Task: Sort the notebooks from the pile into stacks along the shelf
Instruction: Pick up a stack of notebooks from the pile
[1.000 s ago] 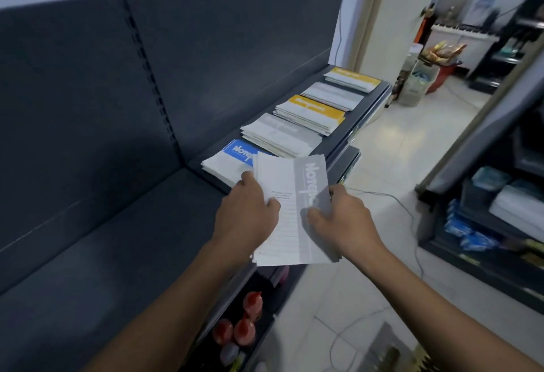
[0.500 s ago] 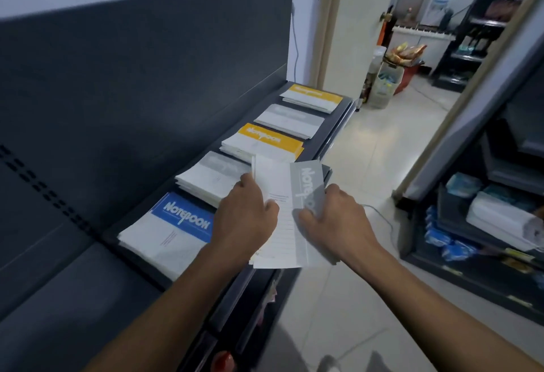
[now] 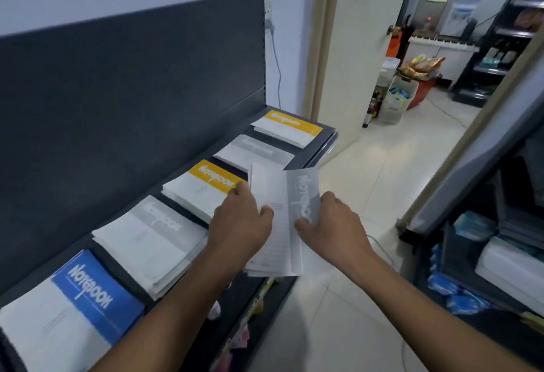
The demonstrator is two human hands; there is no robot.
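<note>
Both hands hold a thin bundle of grey-banded notebooks (image 3: 282,212) in the air just off the shelf's front edge. My left hand (image 3: 240,224) grips its left side, my right hand (image 3: 329,221) pinches the grey band on the right. Along the dark shelf (image 3: 321,142) lie several stacks: a blue-banded stack (image 3: 73,307) nearest, a grey-banded stack (image 3: 150,239), a yellow-banded stack (image 3: 200,186) partly behind my left hand, another grey stack (image 3: 253,151), and a far yellow stack (image 3: 288,127).
A dark back panel (image 3: 132,92) rises behind the shelf. A lower shelf (image 3: 250,313) holds small goods under my arms. To the right lie tiled floor (image 3: 382,180), a doorway with bins (image 3: 400,98), and a dark rack (image 3: 485,254) with blue packages.
The view has swung right along the shelf, so the stacks slid left and nearer. The bundle stays between both hands, raised a little and now level with the yellow and grey stacks.
</note>
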